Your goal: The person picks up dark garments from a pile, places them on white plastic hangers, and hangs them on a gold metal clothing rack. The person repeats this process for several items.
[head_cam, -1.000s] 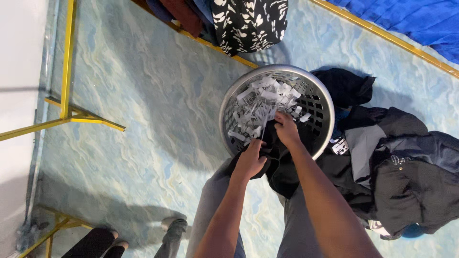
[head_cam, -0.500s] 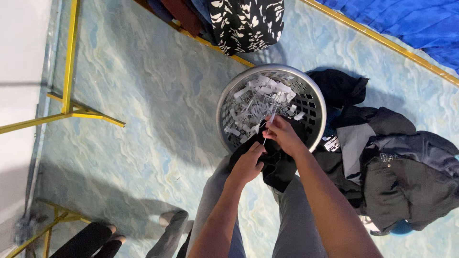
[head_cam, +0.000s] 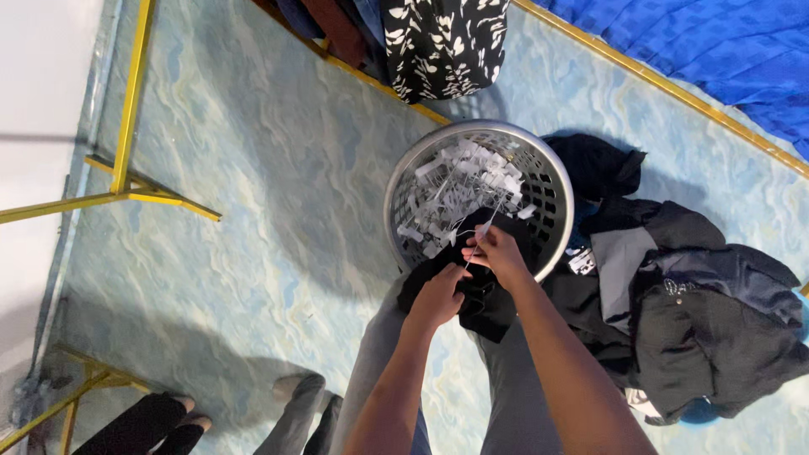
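While both hands work over the basket [head_cam: 558, 181], the right hand [head_cam: 497, 253] has risen slightly, pinching a tag string [head_cam: 484, 236]; the left hand [head_cam: 438, 295] grips the black garment [head_cam: 484, 303] against the lap, beside the clothes pile [head_cam: 699, 329].

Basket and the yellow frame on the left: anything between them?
Nothing: in the head view only bare marbled blue floor lies between the basket and the yellow frame.

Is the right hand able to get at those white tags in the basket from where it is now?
Probably yes: the right hand is at the near rim of the open-topped grey basket, with the white tags just beyond and nothing covering them.
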